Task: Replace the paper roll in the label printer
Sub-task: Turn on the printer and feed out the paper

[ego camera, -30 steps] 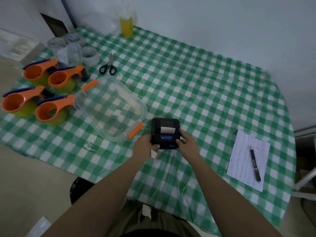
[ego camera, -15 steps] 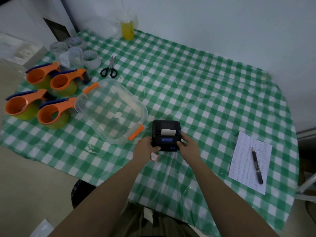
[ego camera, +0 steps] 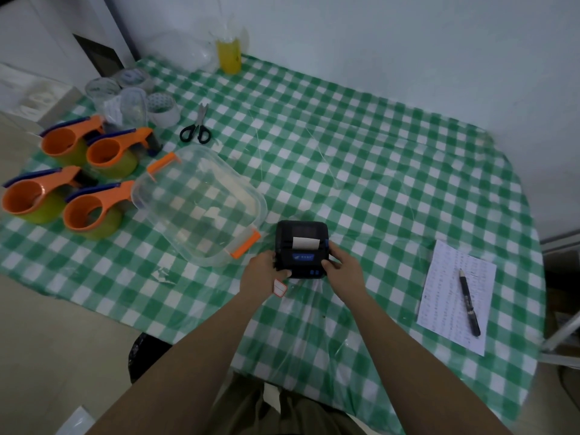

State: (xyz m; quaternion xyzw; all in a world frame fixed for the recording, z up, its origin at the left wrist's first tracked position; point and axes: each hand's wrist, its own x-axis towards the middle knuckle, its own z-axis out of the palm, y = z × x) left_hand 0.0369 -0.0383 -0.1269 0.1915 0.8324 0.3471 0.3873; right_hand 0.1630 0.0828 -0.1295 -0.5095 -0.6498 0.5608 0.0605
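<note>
A small black label printer (ego camera: 302,246) sits on the green checked tablecloth (ego camera: 361,171), near the table's front edge. A strip of white paper (ego camera: 305,243) sticks out of its slot. My left hand (ego camera: 263,273) grips the printer's left side, and a small red-edged label (ego camera: 279,288) hangs at that hand's fingers. On the printer's right side, my right hand (ego camera: 345,266) holds it with the thumb on top. The lid looks closed, so any roll inside is hidden.
A clear plastic box with orange clips (ego camera: 197,205) lies just left of the printer. Several orange tape dispensers (ego camera: 91,208), tape rolls (ego camera: 161,109) and scissors (ego camera: 196,127) lie at the far left. At the right, a pen (ego camera: 469,304) rests on a paper sheet (ego camera: 455,296). A yellow bottle (ego camera: 229,54) stands at the back.
Both hands stay on the printer in the same grip. Only the camera view has shifted slightly.
</note>
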